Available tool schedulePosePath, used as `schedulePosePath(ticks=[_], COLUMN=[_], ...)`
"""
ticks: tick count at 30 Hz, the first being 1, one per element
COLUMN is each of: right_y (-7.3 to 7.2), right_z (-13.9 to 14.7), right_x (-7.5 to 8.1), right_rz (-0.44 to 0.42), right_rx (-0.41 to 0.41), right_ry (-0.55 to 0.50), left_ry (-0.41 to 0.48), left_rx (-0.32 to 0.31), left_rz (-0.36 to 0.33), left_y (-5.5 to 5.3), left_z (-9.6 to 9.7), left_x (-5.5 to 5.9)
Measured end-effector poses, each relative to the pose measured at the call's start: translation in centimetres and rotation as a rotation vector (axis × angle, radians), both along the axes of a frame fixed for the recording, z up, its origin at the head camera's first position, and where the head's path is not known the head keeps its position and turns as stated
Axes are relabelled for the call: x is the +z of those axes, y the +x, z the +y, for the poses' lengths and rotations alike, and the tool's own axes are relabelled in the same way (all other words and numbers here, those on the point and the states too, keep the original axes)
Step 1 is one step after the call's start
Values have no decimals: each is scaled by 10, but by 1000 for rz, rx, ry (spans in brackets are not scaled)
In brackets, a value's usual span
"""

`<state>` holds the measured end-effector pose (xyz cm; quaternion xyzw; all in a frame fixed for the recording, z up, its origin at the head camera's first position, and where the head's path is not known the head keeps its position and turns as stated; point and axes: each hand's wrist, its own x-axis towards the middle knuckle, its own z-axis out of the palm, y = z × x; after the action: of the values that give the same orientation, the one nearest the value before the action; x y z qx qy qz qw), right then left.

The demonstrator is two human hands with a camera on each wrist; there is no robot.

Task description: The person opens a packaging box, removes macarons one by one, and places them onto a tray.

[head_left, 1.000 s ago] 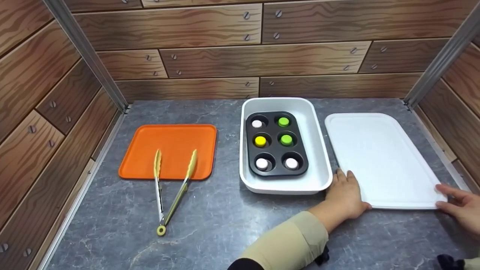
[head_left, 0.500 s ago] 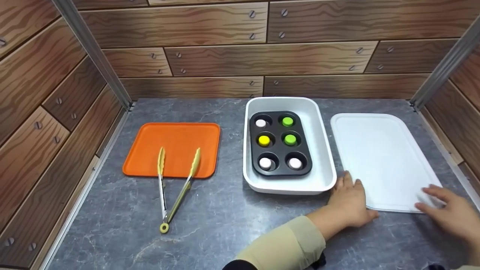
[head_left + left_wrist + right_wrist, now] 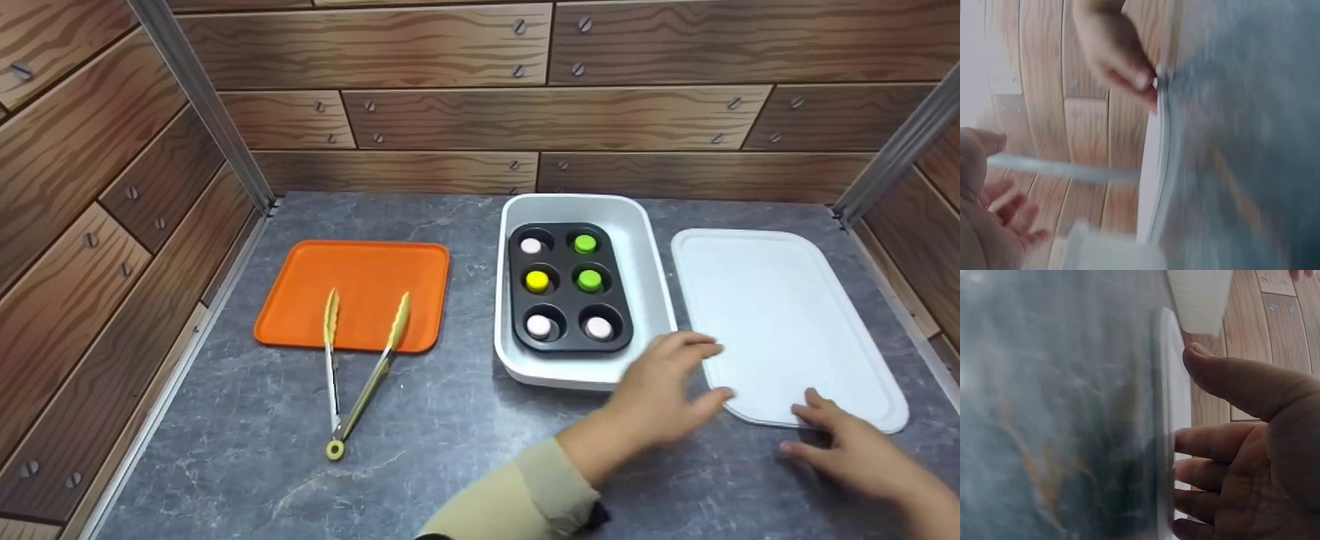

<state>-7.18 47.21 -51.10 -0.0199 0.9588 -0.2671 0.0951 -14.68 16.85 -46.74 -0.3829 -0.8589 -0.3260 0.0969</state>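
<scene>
A flat white lid [image 3: 780,322] lies on the grey table at the right. My left hand [image 3: 656,394] is raised over the front right corner of a white tub [image 3: 574,369], fingers spread and holding nothing. At the lid's front edge, my right hand [image 3: 855,450] has its fingers extended over the top. In the right wrist view those fingertips [image 3: 1182,441] meet the lid's face, while the thumb stands apart. Inside the tub sits a black muffin tin [image 3: 571,300] with white, yellow and green round pieces in its cups.
To the left lies an orange tray [image 3: 360,262]. Spread tongs [image 3: 334,375] with yellow tips rest partly on it, their handle end on the table. Wood-patterned walls [image 3: 480,120] stand behind and at both sides.
My left hand has lifted off the lid's left edge and moved left. The right hand has released the lid's right corner and slid left along its front edge. The view has shifted slightly.
</scene>
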Motion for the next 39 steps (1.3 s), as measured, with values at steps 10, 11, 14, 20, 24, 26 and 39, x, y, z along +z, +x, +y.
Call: schedulePosePath(ticks=[10,11,14,20,24,26,39], right_y=[-12,-13,-19,-33,-40,-45,-70], right_z=[-4,-4,-5,-7,-27,-42,-115], right_x=[1,2,2,2,1,0,-10], right_rz=[-48,-46,-38,30,233,355,418], right_rx=[25,28,34,-12,-166,-223,1], right_ry=[-28,-28,-19,3,-31,-129,-678], left_ry=[14,13,-5,14,147,252,770], left_rx=[53,60,72,67,57,52,379], left_rz=[-154,-164,-180,-206,-202,-188,-98], left_y=[-28,-30,-32,-33,-32,-33,-59], left_z=[-63,-66,-70,-75,-88,-99,-205], left_x=[-10,-11,-14,-12,-11,-10,-11])
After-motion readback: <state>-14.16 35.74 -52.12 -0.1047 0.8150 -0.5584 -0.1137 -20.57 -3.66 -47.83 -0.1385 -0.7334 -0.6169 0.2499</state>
